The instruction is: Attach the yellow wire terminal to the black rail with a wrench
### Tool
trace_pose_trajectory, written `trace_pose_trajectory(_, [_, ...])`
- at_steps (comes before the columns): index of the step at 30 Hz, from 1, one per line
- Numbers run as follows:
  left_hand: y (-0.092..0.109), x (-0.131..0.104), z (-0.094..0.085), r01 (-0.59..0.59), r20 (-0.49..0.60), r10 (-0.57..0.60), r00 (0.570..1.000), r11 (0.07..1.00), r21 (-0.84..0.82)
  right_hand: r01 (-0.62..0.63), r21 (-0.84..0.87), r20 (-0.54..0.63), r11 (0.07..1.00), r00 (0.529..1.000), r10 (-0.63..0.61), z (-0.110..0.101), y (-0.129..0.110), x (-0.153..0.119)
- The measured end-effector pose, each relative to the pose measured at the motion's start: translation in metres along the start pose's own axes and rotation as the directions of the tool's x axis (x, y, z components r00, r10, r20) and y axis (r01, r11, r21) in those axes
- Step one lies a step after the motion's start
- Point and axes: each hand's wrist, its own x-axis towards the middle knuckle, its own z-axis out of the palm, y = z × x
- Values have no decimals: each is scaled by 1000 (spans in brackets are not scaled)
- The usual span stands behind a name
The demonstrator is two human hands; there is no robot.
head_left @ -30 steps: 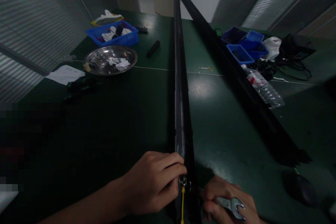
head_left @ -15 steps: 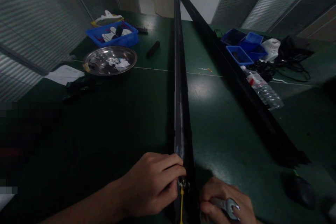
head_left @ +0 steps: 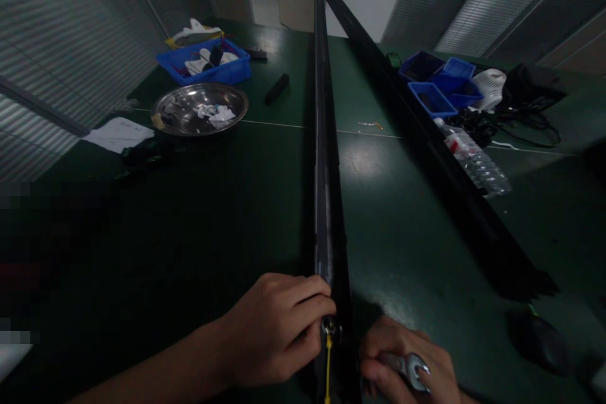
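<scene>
A long black rail (head_left: 324,202) runs away from me down the middle of the green table. My left hand (head_left: 284,328) has its fingers wrapped over the rail's near part from the left. Just beside those fingertips sits a small round metal fitting (head_left: 330,327), from which a yellow cord (head_left: 328,369) runs toward me along the rail. On the rail's right side, my right hand (head_left: 407,360) is closed around a silver wrench (head_left: 411,368), its open jaw pointing right. The fingertips of that hand lie close to the rail and are partly hidden.
Another long black rail (head_left: 445,158) slants across the right side. A steel bowl (head_left: 163,120) with white scraps and a blue bin (head_left: 237,76) stand at the far left. At right are small blue bins (head_left: 430,101), a plastic bottle (head_left: 478,164) and a black mouse (head_left: 540,344).
The wrench in my right hand has tilted and shifted slightly up and left. My left hand has stayed on the rail.
</scene>
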Motion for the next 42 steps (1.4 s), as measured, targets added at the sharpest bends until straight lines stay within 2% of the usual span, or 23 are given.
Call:
trace_pose_trajectory(17, [-1,-1,1,16,14,-15,1000,1000,-13,-12,37,1,999,1000,12,1,2,-3])
trace_pose_trajectory(29, [0,-2,1,18,16,-18,1000,1000,-12,-8,2,1,1000,1000,8,0,0,-2])
trace_pose_trajectory(42, [0,0,1,-4,11,4,1000,1000,-8,99,-124,-10,987,995,-101,-1,-2,2])
